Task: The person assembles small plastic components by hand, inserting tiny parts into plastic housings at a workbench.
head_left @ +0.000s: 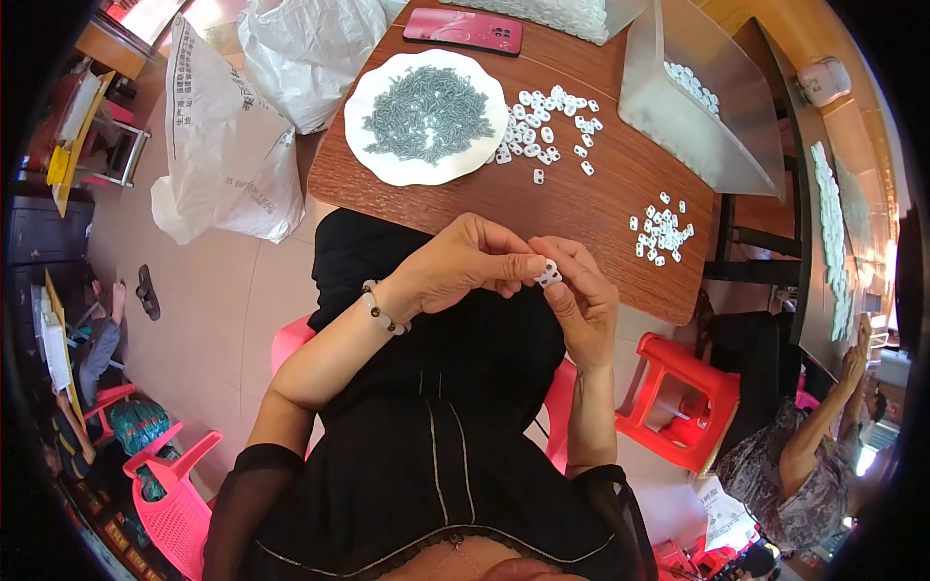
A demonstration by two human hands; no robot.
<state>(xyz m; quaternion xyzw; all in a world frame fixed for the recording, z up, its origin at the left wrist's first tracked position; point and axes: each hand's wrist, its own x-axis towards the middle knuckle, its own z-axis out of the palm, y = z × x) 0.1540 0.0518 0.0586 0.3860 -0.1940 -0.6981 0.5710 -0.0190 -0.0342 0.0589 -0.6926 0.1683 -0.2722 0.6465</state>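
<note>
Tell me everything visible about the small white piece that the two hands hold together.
The small white piece looks like moulded plastic, roughly rectangular, with what seem to be two small holes. It is held above the person's lap, just before the near edge of the wooden table. The left hand pinches it from the left, and the right hand supports it from the right and below. Finer detail is too small to tell.

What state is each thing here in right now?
Left hand: pinching the small white part.
Right hand: pinching it too.
Small white part: held between both hands.
White plate: heaped with grey screws.
Phone: lying face down.
Red stool: upright, unoccupied.
</note>
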